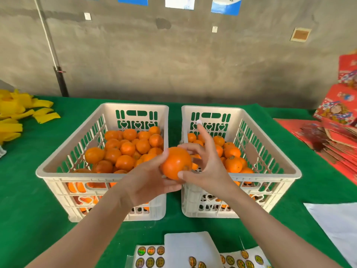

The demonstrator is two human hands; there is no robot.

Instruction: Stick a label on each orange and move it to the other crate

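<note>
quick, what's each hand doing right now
left hand: holds the orange from below.
right hand: thumb and curled fingers grip the same orange, index finger raised.

A grey concrete wall [173,55] is seen across the upper frame, crossed at upper left by a pipe [47,38]; posters [226,5] are hung along its top; the table [289,219] is covered in green cloth [29,190]

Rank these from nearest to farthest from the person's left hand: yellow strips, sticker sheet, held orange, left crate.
1. held orange: gripped in the left hand.
2. left crate: directly beneath the hand.
3. sticker sheet: near edge of the green table.
4. yellow strips: far left, at the back.
</note>
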